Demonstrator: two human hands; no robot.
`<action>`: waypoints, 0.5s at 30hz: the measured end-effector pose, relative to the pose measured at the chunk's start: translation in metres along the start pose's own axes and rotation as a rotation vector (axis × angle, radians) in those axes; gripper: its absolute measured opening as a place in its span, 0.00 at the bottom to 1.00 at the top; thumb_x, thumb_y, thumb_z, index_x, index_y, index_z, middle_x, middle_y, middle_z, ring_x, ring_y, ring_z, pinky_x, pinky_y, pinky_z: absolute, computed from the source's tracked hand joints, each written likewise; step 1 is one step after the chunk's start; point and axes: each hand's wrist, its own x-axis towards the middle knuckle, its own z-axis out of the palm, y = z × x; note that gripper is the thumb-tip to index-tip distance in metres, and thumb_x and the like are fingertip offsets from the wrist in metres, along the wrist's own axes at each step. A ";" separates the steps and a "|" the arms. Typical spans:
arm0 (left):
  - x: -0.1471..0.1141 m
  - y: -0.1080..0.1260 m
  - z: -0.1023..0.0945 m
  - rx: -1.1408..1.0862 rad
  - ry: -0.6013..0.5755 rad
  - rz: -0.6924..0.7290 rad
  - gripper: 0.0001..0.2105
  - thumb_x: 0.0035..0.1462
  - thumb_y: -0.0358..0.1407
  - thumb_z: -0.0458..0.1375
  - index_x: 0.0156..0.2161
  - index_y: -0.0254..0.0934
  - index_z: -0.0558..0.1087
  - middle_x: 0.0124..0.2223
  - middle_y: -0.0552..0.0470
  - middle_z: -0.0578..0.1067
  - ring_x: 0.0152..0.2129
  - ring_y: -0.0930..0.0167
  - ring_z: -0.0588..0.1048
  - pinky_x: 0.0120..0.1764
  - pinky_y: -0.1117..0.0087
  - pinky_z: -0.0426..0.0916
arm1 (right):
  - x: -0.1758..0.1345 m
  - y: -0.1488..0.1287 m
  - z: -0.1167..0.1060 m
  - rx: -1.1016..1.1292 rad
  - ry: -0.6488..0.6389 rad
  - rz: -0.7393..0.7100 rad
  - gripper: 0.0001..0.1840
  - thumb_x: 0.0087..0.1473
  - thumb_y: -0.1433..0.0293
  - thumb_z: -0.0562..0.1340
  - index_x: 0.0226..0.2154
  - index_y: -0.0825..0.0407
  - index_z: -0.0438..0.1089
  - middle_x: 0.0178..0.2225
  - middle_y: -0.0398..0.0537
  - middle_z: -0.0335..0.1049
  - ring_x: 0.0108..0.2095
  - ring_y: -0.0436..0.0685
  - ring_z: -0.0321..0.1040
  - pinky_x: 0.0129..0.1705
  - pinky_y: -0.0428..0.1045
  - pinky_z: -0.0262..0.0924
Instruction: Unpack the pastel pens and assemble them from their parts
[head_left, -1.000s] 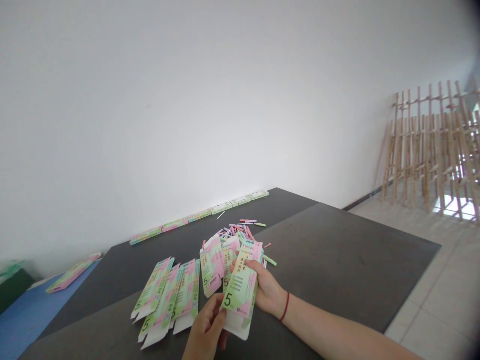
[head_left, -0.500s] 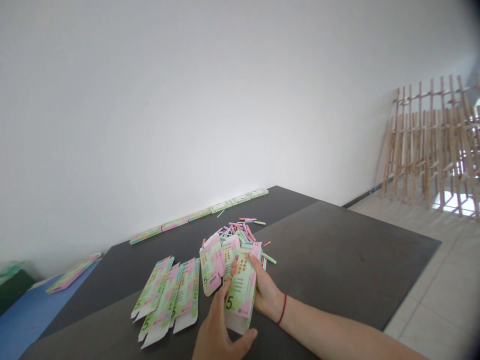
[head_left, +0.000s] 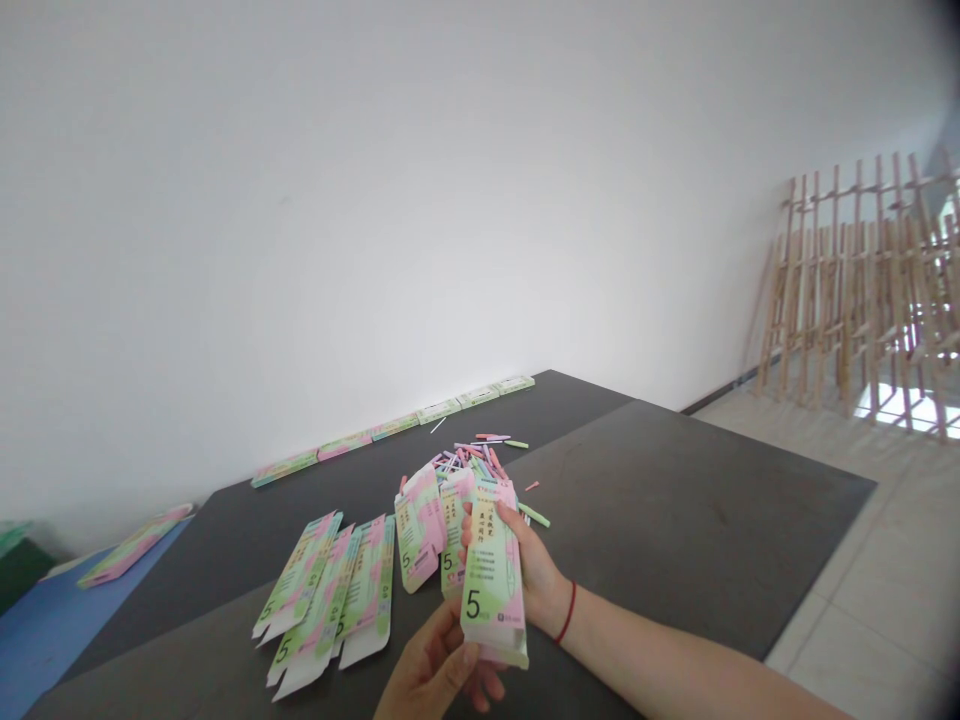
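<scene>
My right hand (head_left: 541,572) grips a slim pink-and-green cardboard box (head_left: 491,570) with a large "5" on it, thumb on its top face and fingers around its far side. The box is tilted with its near end toward me, where a white inner edge shows. At that near end my left hand (head_left: 437,655) is closed on the lower left corner, its fingers curling underneath. Just behind lie two similar boxes, a pink one (head_left: 420,530) and a partly covered one (head_left: 453,530). Beyond them is a loose heap of pastel pens (head_left: 480,460).
Several flat boxes with open white flaps (head_left: 322,590) lie on the dark table (head_left: 637,520) at left. More boxes (head_left: 397,427) line the wall edge. One box (head_left: 135,548) rests on a blue surface (head_left: 45,630). Wooden racks (head_left: 862,290) lean at right.
The near end of the box has swung a little to the right. My left hand has closed in at its lower end, fingers now curled under it.
</scene>
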 end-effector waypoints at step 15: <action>-0.001 0.000 0.003 0.089 0.324 0.127 0.14 0.49 0.43 0.63 0.37 0.41 0.66 0.33 0.55 0.74 0.26 0.72 0.74 0.23 0.74 0.67 | 0.000 -0.004 0.000 0.017 0.122 -0.065 0.21 0.51 0.54 0.58 0.32 0.56 0.69 0.23 0.49 0.71 0.27 0.57 0.69 0.37 0.54 0.63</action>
